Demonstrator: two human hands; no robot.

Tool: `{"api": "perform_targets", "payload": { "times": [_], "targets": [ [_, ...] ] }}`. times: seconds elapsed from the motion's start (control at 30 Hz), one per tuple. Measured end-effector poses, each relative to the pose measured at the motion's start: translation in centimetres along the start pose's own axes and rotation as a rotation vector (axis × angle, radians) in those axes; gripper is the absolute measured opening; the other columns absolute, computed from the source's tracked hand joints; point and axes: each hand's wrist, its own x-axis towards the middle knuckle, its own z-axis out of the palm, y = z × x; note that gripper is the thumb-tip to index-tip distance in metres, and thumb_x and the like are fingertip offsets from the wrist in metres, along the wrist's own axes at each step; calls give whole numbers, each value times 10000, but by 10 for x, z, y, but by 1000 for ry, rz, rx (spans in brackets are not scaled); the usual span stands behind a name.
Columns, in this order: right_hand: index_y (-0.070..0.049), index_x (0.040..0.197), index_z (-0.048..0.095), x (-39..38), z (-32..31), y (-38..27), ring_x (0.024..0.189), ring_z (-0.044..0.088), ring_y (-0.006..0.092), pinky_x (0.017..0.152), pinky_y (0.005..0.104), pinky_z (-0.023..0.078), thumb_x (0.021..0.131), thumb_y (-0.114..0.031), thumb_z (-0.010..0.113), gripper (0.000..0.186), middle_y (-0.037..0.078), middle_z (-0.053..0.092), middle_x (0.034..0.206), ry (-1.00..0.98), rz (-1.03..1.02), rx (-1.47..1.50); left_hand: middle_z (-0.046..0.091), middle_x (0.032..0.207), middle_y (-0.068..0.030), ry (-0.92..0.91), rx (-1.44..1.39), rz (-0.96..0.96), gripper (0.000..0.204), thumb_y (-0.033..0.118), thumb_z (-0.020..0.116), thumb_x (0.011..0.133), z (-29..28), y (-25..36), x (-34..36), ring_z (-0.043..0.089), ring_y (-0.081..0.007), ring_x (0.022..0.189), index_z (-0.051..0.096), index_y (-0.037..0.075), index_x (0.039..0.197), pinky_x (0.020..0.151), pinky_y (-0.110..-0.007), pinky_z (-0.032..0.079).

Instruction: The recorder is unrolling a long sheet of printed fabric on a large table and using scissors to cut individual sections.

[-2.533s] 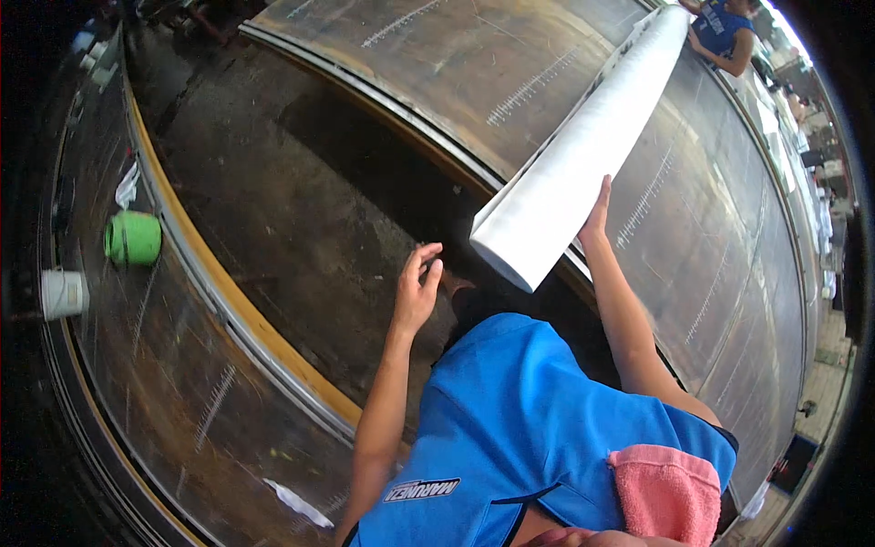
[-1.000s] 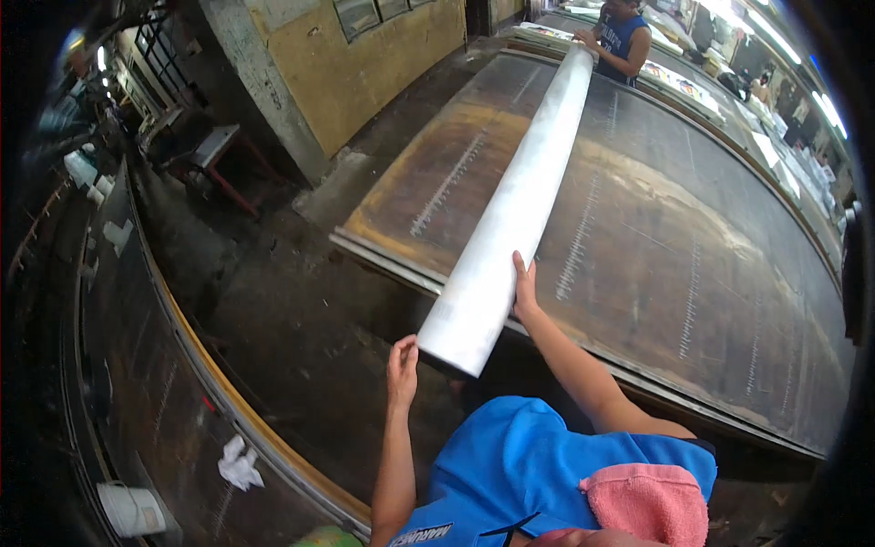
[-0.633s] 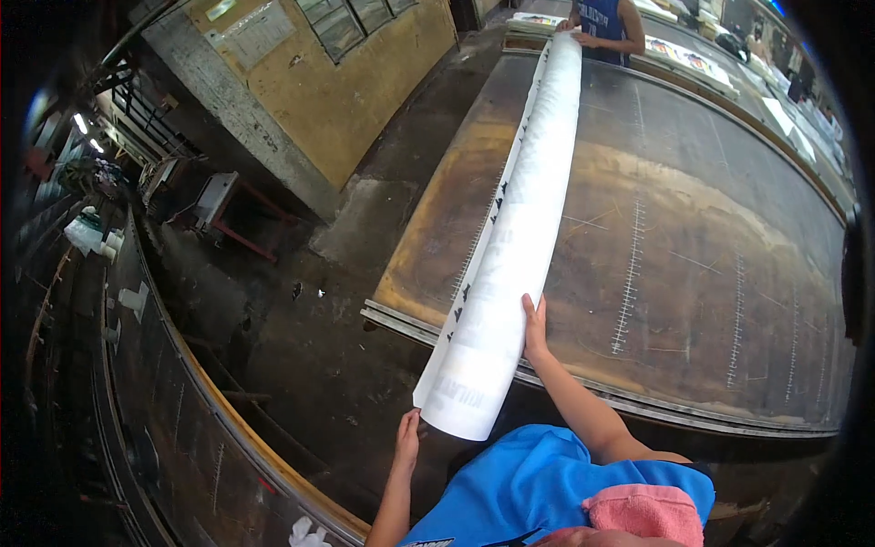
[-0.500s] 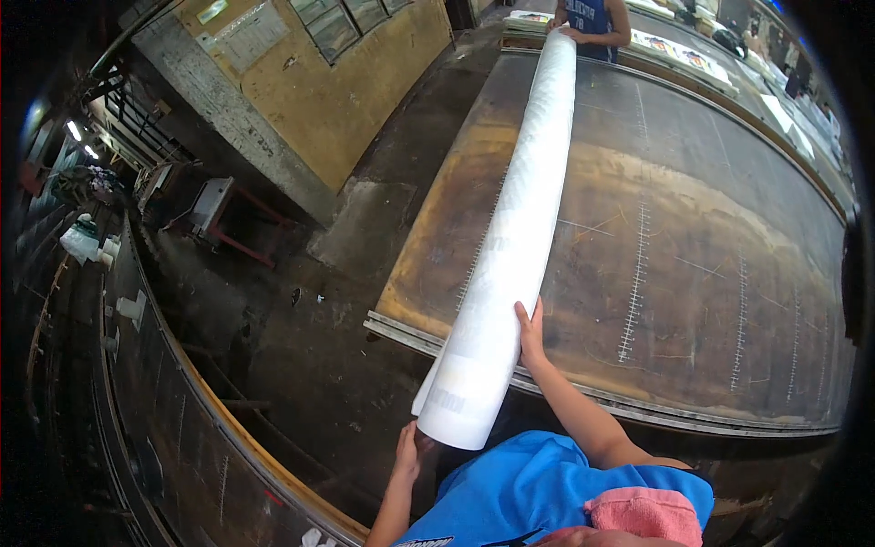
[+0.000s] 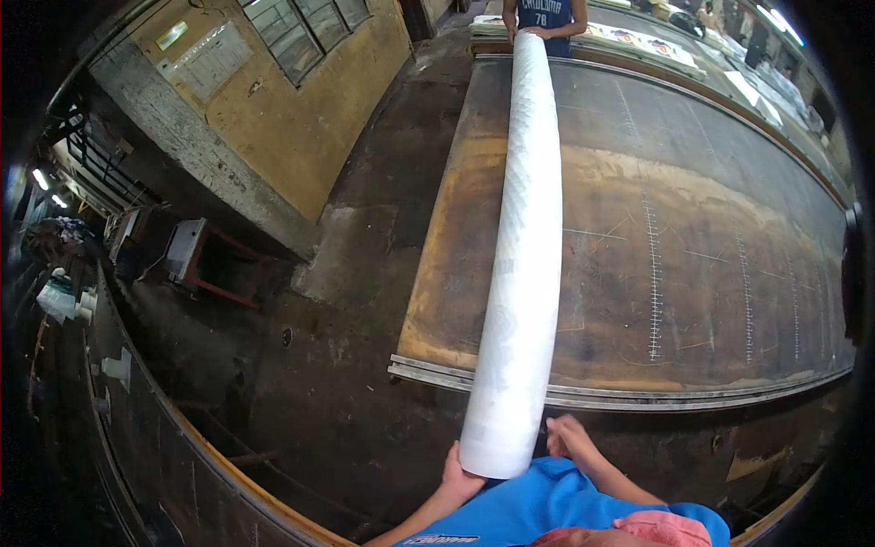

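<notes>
A long, thick roll of white sheet material [image 5: 515,264] with a glossy, slightly rippled surface reaches from near my body across the left part of a large table. What material it is, I cannot tell. My left hand [image 5: 463,476] grips its near end from the left and below, part of the fingers hidden under it. Just right of that end is my right hand [image 5: 569,438], fingers curled and a small gap from the roll. A co-worker's hands [image 5: 533,34] rest on the far end.
The brown table [image 5: 602,310] has a metal front edge [image 5: 656,402] and stitch-like white marks. Printed sheets [image 5: 629,38] lie on another table behind. At left stand a concrete pillar [image 5: 210,164], a red-framed stand [image 5: 214,264] and a long curved table edge [image 5: 196,433].
The roll's near end has swung right and come closer to my body. My right hand has come off the roll's side and moved down and right; my left hand has moved right.
</notes>
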Motion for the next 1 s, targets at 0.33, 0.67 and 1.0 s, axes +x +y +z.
{"api": "perform_targets", "payload": {
  "times": [0.33, 0.67, 1.0],
  "targets": [
    [79, 1426, 344, -27, 50, 90, 1150, 574, 409, 1002, 520, 473, 944, -598, 561, 858, 310, 564, 1235, 71, 573, 920, 607, 1378, -57, 13, -89, -162, 537, 519, 367, 1004, -22, 2, 24, 534, -313, 1296, 597, 164, 1335, 1129, -526, 379],
    [-141, 1512, 409, -20, 108, 66, 1408, 382, 379, 1191, 544, 263, 1017, -576, 423, 660, 157, 423, 1540, 36, 193, 945, 612, 1374, -51, 177, 34, -191, 552, 500, 314, 1005, 8, 19, 7, 536, -313, 1299, 611, 162, 1325, 1117, -531, 394],
    [-165, 1508, 425, -9, 124, 53, 1416, 388, 339, 1194, 522, 276, 981, -644, 449, 713, 100, 454, 1528, -218, -21, 905, 533, 1457, -122, -73, 427, -45, 579, 440, 281, 1014, 10, 51, -5, 466, -326, 1370, 516, 92, 1413, 1160, -539, 332]
  ]
}}
